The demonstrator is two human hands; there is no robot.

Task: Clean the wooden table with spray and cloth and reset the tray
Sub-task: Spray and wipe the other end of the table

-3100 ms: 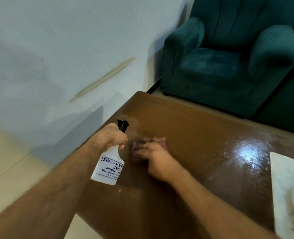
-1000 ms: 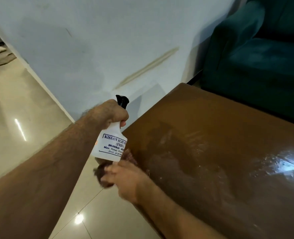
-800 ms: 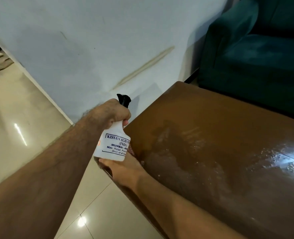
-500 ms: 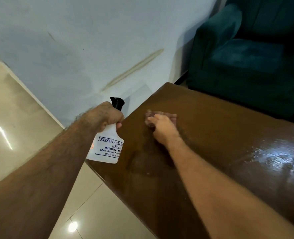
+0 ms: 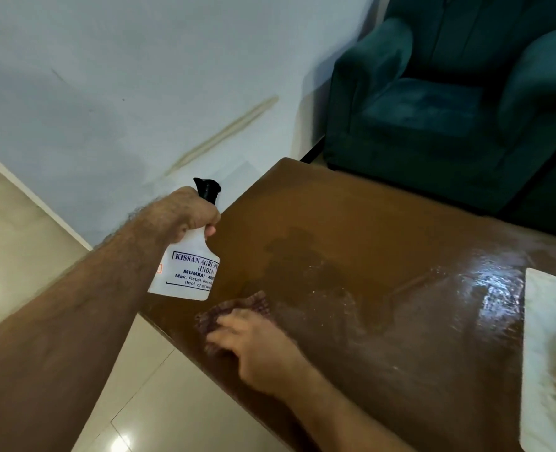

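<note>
Mid-wipe: my right hand (image 5: pixel 257 347) presses the cloth (image 5: pixel 234 309), fingers flat, at the table's (image 5: pixel 384 223) near-left edge, while my left hand (image 5: pixel 185 213) grips the bottle (image 5: pixel 188 272) just above. Next, I judge, strokes toward the tray (image 5: pixel 537 321) at the table's right.

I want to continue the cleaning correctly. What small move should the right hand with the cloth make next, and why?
Probably slide the right hand with the cloth away from the near edge, toward the wet patch in the middle of the wooden table. Droplets and streaks still shine there, while the left hand holds the spray bottle up, clear of that path.
</note>
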